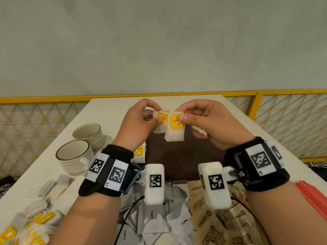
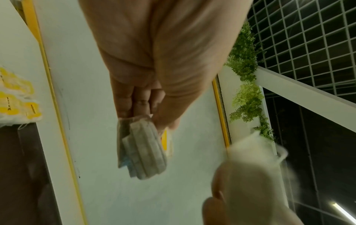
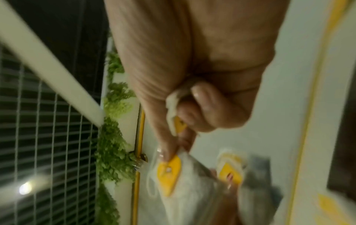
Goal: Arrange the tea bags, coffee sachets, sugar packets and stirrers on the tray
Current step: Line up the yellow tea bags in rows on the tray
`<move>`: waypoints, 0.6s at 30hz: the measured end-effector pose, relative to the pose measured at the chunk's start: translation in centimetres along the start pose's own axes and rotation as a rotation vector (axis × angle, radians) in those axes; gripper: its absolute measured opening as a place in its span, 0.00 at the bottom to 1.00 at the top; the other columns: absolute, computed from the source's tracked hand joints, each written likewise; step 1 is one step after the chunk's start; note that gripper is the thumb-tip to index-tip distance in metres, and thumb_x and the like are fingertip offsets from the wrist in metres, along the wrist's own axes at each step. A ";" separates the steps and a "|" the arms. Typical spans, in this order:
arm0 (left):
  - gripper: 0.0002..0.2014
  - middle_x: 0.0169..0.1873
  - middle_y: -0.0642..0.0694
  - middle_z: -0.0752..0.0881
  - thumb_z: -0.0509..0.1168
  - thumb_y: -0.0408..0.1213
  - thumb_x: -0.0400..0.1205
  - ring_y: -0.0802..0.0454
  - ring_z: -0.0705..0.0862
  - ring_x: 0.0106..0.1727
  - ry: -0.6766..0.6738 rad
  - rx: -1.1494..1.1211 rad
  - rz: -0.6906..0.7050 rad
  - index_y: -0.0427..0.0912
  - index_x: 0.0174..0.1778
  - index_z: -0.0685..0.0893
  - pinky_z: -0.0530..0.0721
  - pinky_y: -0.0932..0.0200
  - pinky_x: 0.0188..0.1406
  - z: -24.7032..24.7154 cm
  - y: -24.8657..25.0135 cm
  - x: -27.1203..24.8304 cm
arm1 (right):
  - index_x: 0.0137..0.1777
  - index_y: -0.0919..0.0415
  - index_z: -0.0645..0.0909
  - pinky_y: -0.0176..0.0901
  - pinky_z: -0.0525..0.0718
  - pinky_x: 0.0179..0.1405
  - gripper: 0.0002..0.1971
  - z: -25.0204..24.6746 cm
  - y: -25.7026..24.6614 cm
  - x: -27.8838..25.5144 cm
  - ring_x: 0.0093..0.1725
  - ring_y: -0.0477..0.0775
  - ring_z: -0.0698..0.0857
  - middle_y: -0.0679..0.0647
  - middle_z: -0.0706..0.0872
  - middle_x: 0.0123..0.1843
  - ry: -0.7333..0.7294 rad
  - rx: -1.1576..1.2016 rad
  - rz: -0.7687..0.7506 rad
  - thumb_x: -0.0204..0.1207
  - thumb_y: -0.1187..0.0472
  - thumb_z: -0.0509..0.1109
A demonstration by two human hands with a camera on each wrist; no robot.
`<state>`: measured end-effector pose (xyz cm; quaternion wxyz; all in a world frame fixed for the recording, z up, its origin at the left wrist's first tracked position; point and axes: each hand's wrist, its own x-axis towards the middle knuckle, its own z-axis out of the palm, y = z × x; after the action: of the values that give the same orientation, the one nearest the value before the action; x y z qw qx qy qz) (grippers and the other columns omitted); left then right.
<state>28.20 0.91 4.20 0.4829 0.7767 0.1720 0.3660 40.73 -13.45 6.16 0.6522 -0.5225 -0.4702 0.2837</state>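
**A:** What's the biggest thing in front of you?

**B:** The white worktop (image 1: 109,110), running up to a yellow railing. In its middle lies the dark brown tray (image 1: 177,156), flat and bare where I can see it.

**A:** And around the tray?

**B:** Two cream cups (image 1: 77,158) with brown rims stand to its left. Nearer me lie heaps: brown sugar packets (image 1: 223,225) right of centre, white coffee sachets (image 1: 152,220) in the middle, loose tea bags (image 1: 35,216) with yellow tags at the near left, and red stirrers (image 1: 311,193) at the right edge.

**A:** The hands?

**B:** Both are raised above the tray's far side. The left hand (image 1: 139,124) pinches a small stack of tea bags (image 1: 160,121) between thumb and fingers; the left wrist view shows the stack (image 2: 142,146) edge-on. The right hand (image 1: 210,121) pinches one tea bag (image 1: 175,128) by its top, touching the stack, and curls its other fingers round another bag (image 1: 199,130) in the palm.
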 end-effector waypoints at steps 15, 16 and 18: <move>0.14 0.35 0.53 0.88 0.62 0.23 0.79 0.57 0.83 0.39 -0.156 -0.021 0.025 0.46 0.39 0.89 0.80 0.65 0.45 1.2 0.9 -0.7 | 0.39 0.65 0.81 0.36 0.71 0.17 0.05 0.8 2.9 1.3 0.26 0.52 0.75 0.59 0.82 0.32 0.335 -0.104 0.055 0.76 0.71 0.71; 0.14 0.38 0.53 0.90 0.63 0.25 0.80 0.60 0.85 0.42 -0.155 0.015 0.021 0.47 0.40 0.90 0.81 0.68 0.48 1.4 0.9 -0.8 | 0.39 0.65 0.81 0.35 0.71 0.17 0.06 0.9 2.8 1.2 0.25 0.51 0.75 0.59 0.82 0.32 0.330 -0.074 0.063 0.77 0.72 0.70; 0.13 0.41 0.54 0.91 0.64 0.28 0.80 0.62 0.87 0.45 -0.121 0.078 0.014 0.49 0.40 0.91 0.81 0.70 0.49 1.6 0.9 -0.8 | 0.42 0.63 0.79 0.35 0.71 0.17 0.07 0.9 2.7 1.3 0.28 0.50 0.75 0.59 0.80 0.38 0.337 0.000 0.100 0.79 0.74 0.65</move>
<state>28.78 -1.04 4.24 0.4591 0.8169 0.1514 0.3146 40.77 -11.14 4.05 0.7069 -0.5854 -0.3275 0.2244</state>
